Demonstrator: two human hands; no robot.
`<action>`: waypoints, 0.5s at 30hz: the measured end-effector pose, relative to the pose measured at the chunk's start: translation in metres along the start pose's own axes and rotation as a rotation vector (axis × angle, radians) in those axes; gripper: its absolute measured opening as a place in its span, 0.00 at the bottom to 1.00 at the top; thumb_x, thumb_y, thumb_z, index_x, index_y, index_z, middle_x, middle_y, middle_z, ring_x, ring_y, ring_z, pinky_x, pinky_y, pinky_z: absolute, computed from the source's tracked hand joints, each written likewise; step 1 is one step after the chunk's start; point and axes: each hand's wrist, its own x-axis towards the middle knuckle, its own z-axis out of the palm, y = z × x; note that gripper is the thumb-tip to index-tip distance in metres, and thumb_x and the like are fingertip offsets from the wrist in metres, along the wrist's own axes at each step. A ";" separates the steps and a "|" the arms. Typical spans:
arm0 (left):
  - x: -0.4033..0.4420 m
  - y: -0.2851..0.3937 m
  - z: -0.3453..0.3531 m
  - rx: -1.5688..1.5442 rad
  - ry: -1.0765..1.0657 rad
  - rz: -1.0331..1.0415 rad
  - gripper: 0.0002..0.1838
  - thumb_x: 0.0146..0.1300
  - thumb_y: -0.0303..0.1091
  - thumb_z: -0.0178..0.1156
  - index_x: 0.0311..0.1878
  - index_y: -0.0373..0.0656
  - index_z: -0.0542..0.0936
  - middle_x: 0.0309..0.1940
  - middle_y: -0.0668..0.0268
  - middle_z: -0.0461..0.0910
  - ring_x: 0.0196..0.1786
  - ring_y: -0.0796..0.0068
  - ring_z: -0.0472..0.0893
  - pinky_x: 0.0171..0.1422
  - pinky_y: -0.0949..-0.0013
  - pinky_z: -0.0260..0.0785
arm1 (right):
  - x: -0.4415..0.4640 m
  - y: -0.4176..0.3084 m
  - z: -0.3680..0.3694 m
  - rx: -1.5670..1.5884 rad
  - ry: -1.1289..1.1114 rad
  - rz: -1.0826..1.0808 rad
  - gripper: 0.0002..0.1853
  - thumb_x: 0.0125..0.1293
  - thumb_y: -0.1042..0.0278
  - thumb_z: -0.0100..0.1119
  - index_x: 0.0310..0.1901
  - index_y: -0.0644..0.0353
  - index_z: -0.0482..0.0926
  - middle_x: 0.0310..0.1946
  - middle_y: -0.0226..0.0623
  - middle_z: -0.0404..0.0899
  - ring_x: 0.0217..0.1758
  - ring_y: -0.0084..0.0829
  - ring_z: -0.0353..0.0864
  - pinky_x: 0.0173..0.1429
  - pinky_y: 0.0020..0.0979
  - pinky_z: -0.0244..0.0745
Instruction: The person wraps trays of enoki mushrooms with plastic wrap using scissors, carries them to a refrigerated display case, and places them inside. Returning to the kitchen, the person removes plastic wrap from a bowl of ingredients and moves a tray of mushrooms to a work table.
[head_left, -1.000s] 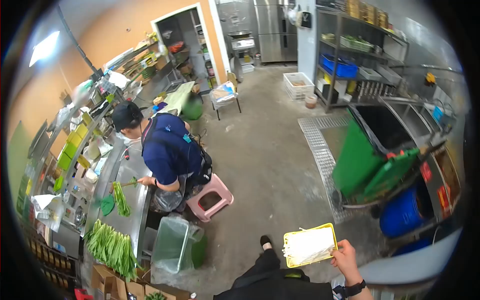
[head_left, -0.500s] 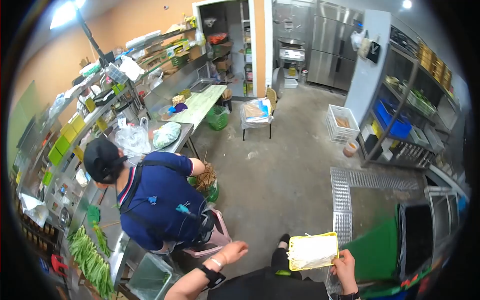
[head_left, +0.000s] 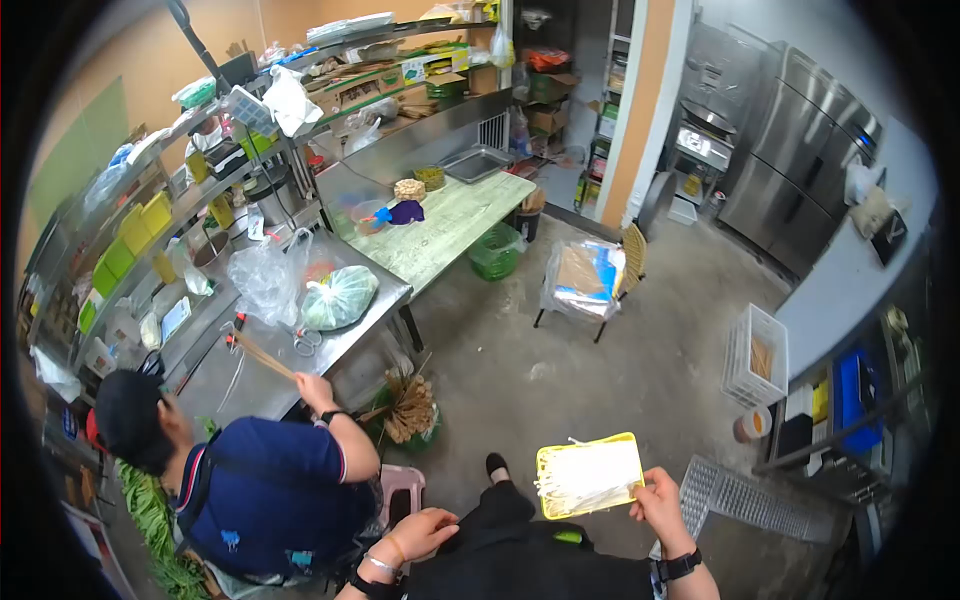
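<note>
My right hand [head_left: 660, 505] grips the near right edge of a small yellow basket [head_left: 640, 452], thumb over the rim. Thin whitish strands [head_left: 590, 478], which look like enoki mushrooms, fill it, though glare washes out their detail. The basket hangs in front of my body at about waist height, over the floor. My left hand [head_left: 418, 533] is empty beside my dark clothing, its fingers loosely stretched.
On my left, a co-worker [head_left: 270, 500] in a dark blue shirt holds thin sticks [head_left: 265, 358] over a steel table [head_left: 345, 352]. A pink stool [head_left: 403, 487] stands close by. Ahead are a plastic-covered chair [head_left: 590, 280], a white crate [head_left: 755, 355] and a floor grate [head_left: 750, 510].
My view has swung right as I moved forward past the co-worker. The basket stays in my right hand. My left hand has lowered toward my body. The co-worker's hand with the sticks has come into view.
</note>
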 end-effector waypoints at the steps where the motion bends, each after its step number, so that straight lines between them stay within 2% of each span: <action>1: 0.018 0.004 -0.013 -0.009 0.006 -0.006 0.18 0.65 0.43 0.57 0.50 0.39 0.78 0.43 0.54 0.80 0.46 0.57 0.81 0.51 0.63 0.73 | 0.029 -0.010 0.000 0.001 -0.033 -0.013 0.10 0.60 0.76 0.57 0.41 0.68 0.70 0.17 0.38 0.76 0.14 0.21 0.72 0.18 0.22 0.64; 4: 0.096 0.018 -0.066 -0.010 0.117 0.082 0.17 0.66 0.43 0.57 0.50 0.41 0.79 0.41 0.57 0.81 0.45 0.60 0.81 0.49 0.65 0.73 | 0.109 -0.051 0.009 0.009 -0.038 0.033 0.09 0.59 0.77 0.56 0.41 0.68 0.70 0.16 0.37 0.76 0.13 0.21 0.72 0.16 0.22 0.64; 5: 0.119 0.021 -0.088 -0.002 0.104 0.050 0.17 0.65 0.43 0.57 0.49 0.41 0.79 0.42 0.55 0.80 0.46 0.56 0.80 0.51 0.62 0.72 | 0.137 -0.064 0.008 -0.006 -0.058 0.042 0.09 0.59 0.77 0.56 0.41 0.68 0.70 0.16 0.37 0.75 0.13 0.21 0.72 0.16 0.22 0.64; 9: 0.214 0.011 -0.163 0.077 0.230 -0.004 0.16 0.65 0.42 0.56 0.48 0.39 0.78 0.42 0.54 0.80 0.48 0.56 0.79 0.52 0.61 0.72 | 0.238 -0.106 0.015 -0.052 -0.078 0.045 0.09 0.60 0.77 0.56 0.41 0.67 0.70 0.15 0.37 0.75 0.13 0.22 0.72 0.16 0.22 0.64; 11: 0.259 0.008 -0.200 0.101 0.204 -0.064 0.17 0.64 0.43 0.56 0.49 0.39 0.78 0.43 0.55 0.80 0.48 0.56 0.79 0.53 0.60 0.71 | 0.287 -0.124 0.019 -0.041 -0.110 0.031 0.07 0.61 0.77 0.53 0.40 0.63 0.69 0.16 0.33 0.75 0.13 0.20 0.72 0.15 0.19 0.63; 15: 0.350 -0.025 -0.256 0.215 0.240 -0.124 0.17 0.64 0.43 0.55 0.49 0.41 0.78 0.44 0.55 0.79 0.50 0.54 0.78 0.55 0.59 0.71 | 0.393 -0.157 0.041 -0.086 -0.194 0.058 0.07 0.60 0.77 0.53 0.40 0.63 0.70 0.16 0.33 0.75 0.13 0.20 0.72 0.16 0.19 0.63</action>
